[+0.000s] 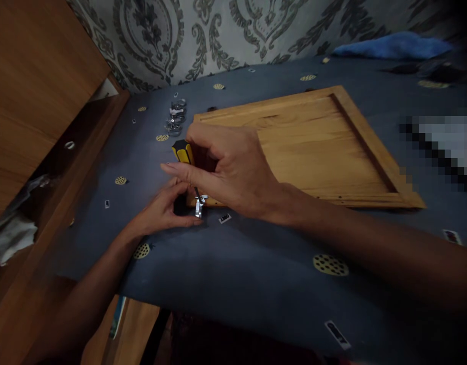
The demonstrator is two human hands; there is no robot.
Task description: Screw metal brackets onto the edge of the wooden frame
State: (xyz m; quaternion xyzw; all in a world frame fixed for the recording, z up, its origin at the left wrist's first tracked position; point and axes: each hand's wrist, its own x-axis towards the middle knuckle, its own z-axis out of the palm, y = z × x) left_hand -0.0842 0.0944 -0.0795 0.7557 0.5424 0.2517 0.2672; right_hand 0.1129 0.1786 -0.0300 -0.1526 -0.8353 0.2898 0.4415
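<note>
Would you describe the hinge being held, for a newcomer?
Find the wooden door panel on the blue sheet. At its near left corner, under the screwdriver, sits a metal hinge. Unlike the hinges heaped farther back, the left hand touches it.

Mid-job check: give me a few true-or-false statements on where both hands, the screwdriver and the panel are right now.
1. The right hand grips a yellow-and-black screwdriver. True.
2. The left hand lies flat on top of the wooden panel. False: its fingers pinch a small metal fitting at the panel's near-left corner, under the screwdriver tip.
3. The wooden panel stands upright against the wall. False: it lies flat on the dark blue cloth.
4. Spare metal hardware lies on the cloth by the panel's far-left corner. True.
</note>
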